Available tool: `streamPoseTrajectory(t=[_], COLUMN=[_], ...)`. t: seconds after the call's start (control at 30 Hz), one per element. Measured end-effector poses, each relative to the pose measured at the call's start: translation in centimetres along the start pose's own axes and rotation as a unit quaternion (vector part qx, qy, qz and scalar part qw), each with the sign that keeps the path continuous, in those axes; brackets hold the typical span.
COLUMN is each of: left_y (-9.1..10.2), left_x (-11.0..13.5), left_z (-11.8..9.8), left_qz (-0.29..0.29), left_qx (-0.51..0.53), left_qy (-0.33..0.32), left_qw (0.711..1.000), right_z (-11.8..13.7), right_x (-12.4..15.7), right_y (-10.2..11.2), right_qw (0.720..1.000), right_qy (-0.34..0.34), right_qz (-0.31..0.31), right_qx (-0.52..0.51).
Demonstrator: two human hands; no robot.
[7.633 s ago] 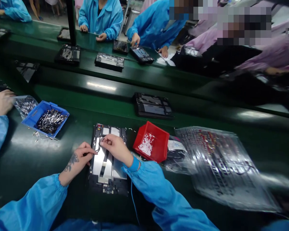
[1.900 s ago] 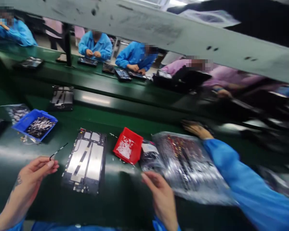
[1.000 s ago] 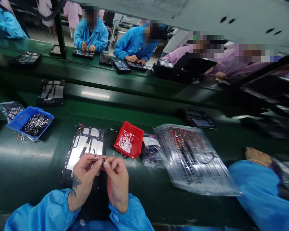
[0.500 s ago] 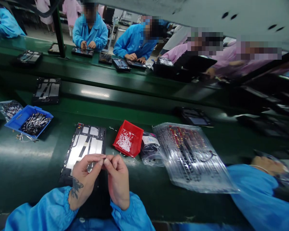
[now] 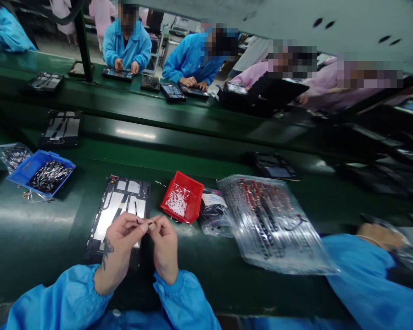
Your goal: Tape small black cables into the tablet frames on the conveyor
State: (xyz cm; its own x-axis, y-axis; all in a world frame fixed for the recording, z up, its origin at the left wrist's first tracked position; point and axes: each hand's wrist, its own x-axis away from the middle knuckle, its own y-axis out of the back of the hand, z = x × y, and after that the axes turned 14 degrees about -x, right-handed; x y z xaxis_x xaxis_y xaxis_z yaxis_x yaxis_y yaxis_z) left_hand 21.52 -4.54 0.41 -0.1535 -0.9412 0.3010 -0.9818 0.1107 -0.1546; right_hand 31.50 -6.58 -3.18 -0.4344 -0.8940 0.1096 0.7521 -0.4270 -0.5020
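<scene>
My left hand [image 5: 119, 247] is pinched closed, and a thin dark strip-like part [image 5: 136, 211] stands up from its fingers. At its fingertips, my right hand [image 5: 165, 250] pinches the small end of what seems to be the same part; the fingers hide the join. Both hands are over the lower part of an opened tablet [image 5: 108, 215], which lies on the green bench with silvery panels and black ribbon strips showing. Right of the tablet sits a red bin [image 5: 192, 208] with small white strips in it.
At left stands a blue bin [image 5: 20, 173] full of small dark and silvery parts, beside a plastic bag [image 5: 12, 156]. A clear plastic tray [image 5: 271, 224] and a bagged dark item [image 5: 215, 213] lie to the right. A co-worker's sleeve [image 5: 361, 270] reaches in at far right. More opened tablets [image 5: 62, 128] rest farther back.
My hands have shifted slightly left, and the right fingers have turned. The dark strip now shows above my left fingers. The tablet on the belt at back left has slid left.
</scene>
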Motion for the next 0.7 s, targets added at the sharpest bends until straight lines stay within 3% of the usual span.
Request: streamPoseTrajectory(t=[0.2,0.3,0.43,0.57,0.7], left_y=[-0.8,-0.9,-2.2,-4.8,-6.6], left_x=[-1.2,-2.5,-4.6,-6.1,-7.1], left_z=[-1.7,-1.7,-1.3,-1.0,-1.3], left_qz=[0.034,0.059,0.170,0.245,0.278], left_qx=[-0.004,-0.044,-0.101,-0.152,-0.206], left_qy=[-0.003,-0.019,-0.033,-0.040,-0.074], left_qw=[0.999,0.997,0.980,0.957,0.935], right_z=[0.9,3.7,8.0,10.3,10.6], right_x=[-0.4,-0.7,-3.2,-6.3,-7.8], right_y=[0.8,1.7,3.1,3.6,4.3], right_qw=[0.994,0.987,0.973,0.986,0.992], right_qy=[0.051,-0.027,-0.119,-0.119,-0.099], right_qz=[0.027,0.073,0.095,0.060,0.022], right_qx=[0.097,0.142,0.173,0.103,0.080])
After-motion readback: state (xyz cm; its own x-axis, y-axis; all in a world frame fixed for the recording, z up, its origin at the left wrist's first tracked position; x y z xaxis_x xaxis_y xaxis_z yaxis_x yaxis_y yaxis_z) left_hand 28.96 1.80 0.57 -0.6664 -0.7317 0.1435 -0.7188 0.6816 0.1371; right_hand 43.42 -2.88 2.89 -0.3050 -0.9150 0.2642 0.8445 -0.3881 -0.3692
